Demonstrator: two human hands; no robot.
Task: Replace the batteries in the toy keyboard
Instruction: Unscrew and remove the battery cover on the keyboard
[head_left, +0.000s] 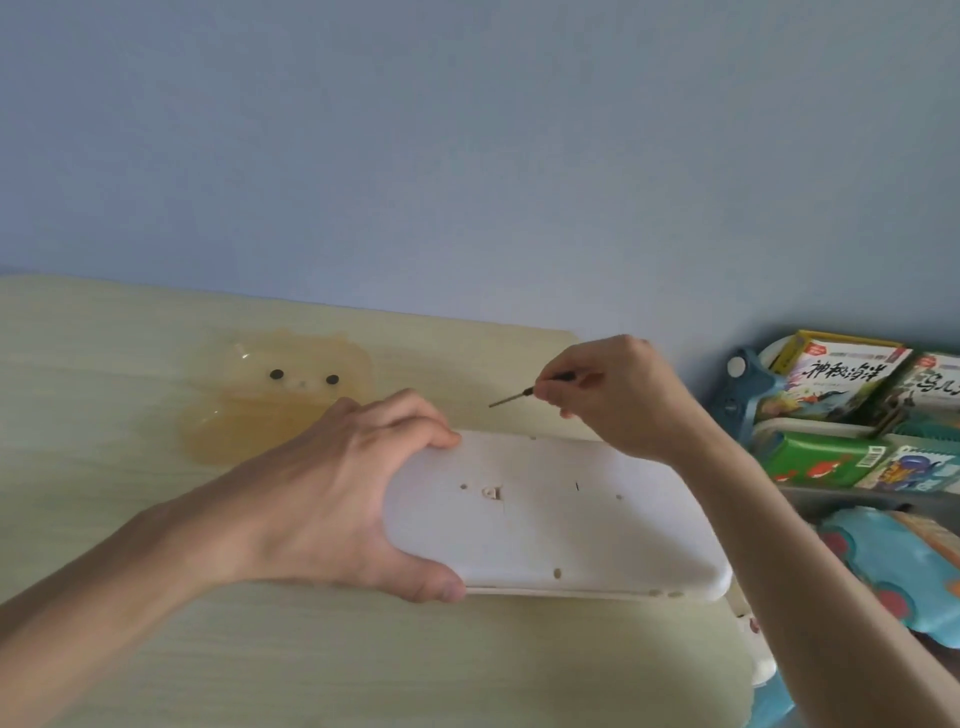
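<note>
The white toy keyboard (561, 525) lies face down on the pale wooden table (156, 649), its plain back up, with small screw holes and a battery-cover latch near the middle. My left hand (332, 499) grips its left end, thumb on the near edge, fingers over the far edge. My right hand (618, 395) hovers above the keyboard's far edge and pinches a small screwdriver (511, 399). Its thin metal tip points left, clear of the keyboard.
A translucent amber bear-shaped mat (275, 400) with two black eyes lies on the table behind my left hand. To the right, off the table, a rack holds children's books and boxes (841, 384). A blue wall rises behind.
</note>
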